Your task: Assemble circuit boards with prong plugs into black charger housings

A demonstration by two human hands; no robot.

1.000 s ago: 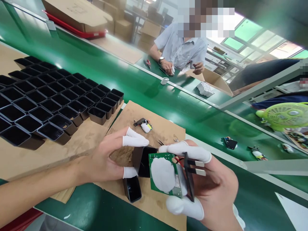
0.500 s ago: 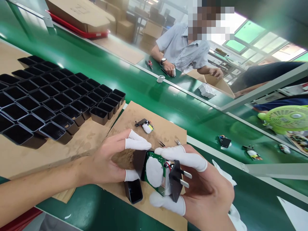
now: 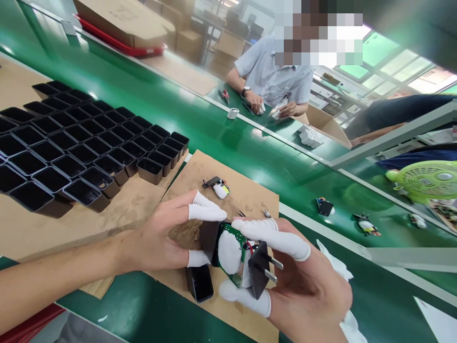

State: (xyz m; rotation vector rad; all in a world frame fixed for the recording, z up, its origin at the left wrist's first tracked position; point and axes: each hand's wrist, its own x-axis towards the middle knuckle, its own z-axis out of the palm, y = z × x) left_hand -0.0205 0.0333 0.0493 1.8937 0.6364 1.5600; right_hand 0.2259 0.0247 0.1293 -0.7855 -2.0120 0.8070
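My left hand (image 3: pixel 174 233), with white finger cots, grips a black plastic case (image 3: pixel 209 238) by its sides. In my right hand (image 3: pixel 285 267), also in finger cots, is a green circuit board (image 3: pixel 237 233) covered with a white blob, joined by wires to a black plug cover (image 3: pixel 260 269) with two metal prongs. The board sits partly inside the mouth of the case, while the plug cover stays outside it. Below my left fingers another black case (image 3: pixel 200 282) lies on the cardboard. A second circuit assembly (image 3: pixel 217 186) rests beyond my hands, near tweezers (image 3: pixel 240 212).
Rows of open black cases (image 3: pixel 78 143) stand at left on cardboard. A green conveyor belt (image 3: pixel 228 143) crosses beyond, carrying several circuit assemblies (image 3: pixel 367 225) at right. A person (image 3: pixel 274 76) sits opposite, near white housings (image 3: pixel 310 136). A green fan (image 3: pixel 428 178) is at far right.
The circuit board has gone slightly deeper into the case, and the plug cover has tilted a little. Circuit assemblies on the belt shifted left. The person opposite has brought both hands closer together.
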